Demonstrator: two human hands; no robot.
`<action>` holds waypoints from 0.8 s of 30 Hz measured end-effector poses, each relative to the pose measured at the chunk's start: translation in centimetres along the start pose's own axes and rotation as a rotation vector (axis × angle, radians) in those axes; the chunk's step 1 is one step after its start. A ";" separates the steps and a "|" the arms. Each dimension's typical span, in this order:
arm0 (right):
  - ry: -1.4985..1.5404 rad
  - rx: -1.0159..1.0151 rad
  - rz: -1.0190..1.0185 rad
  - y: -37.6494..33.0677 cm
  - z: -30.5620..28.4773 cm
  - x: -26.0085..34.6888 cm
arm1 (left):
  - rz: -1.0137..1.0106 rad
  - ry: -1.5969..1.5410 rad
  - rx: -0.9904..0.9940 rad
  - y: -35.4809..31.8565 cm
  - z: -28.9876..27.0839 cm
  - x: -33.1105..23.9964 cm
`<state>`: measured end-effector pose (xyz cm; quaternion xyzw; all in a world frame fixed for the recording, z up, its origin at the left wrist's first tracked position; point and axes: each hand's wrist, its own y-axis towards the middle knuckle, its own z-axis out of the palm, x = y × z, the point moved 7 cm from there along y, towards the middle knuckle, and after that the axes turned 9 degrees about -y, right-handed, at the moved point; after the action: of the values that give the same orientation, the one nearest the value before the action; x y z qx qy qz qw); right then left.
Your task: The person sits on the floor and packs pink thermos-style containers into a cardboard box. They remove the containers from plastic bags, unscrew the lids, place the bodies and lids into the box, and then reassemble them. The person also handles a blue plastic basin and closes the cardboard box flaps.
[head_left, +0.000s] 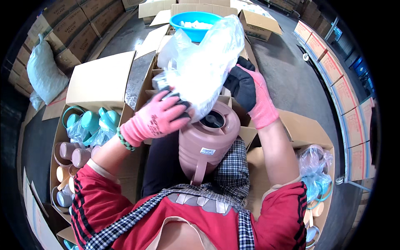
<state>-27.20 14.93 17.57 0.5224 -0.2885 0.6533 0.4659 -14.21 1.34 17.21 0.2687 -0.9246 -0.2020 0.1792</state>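
Both my hands wear pink work gloves with black palms and fingertips. A clear plastic bag [208, 62], washed out by glare, hangs between them; whether anything is inside, I cannot tell. My right hand [252, 89] pinches the bag's right edge. My left hand [160, 114] has its fingers curled on the bag's lower left side. Below the bag, a dusty-pink vacuum jug [208, 139] stands between my thighs, its handle towards me and a white label on its side. The round mouth on its top shows a dark opening, and the bag's lower end overlaps the rim.
Ahead stands a blue basin [196, 21] with white pieces inside, over a divided carton. An open carton [62, 166] of coloured lids and cups is on the left, another [321, 175] on the right. A stuffed white sack [43, 73] leans against stacked cartons; more boxes [343, 93] line the right.
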 end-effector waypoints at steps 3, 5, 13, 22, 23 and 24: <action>-0.008 -0.018 -0.271 0.3 -0.9 1.5 | -0.254 -0.124 0.152 -1.9 -0.1 3.0; -0.126 -0.058 -0.313 0.0 -1.5 1.6 | -0.454 -0.540 -0.199 -4.5 -1.1 6.0; 0.020 0.001 -0.158 0.0 -2.4 -2.6 | -0.975 -1.561 -0.548 -1.3 2.9 11.2; -0.227 -0.347 -0.251 0.8 -8.2 -2.4 | -0.797 -1.577 -1.106 -7.4 3.9 16.3; -0.148 -0.380 -0.293 0.7 -8.6 -2.4 | -0.802 -1.512 -1.118 -7.6 3.6 15.8; -0.404 -0.420 -0.367 -0.1 -8.8 -1.3 | -0.796 -1.572 -1.156 -7.5 3.7 15.5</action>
<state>-30.78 22.16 13.77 0.5771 -0.4046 0.3682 0.6064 -24.92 -12.27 13.91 0.2201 -0.3886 -0.7738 -0.4492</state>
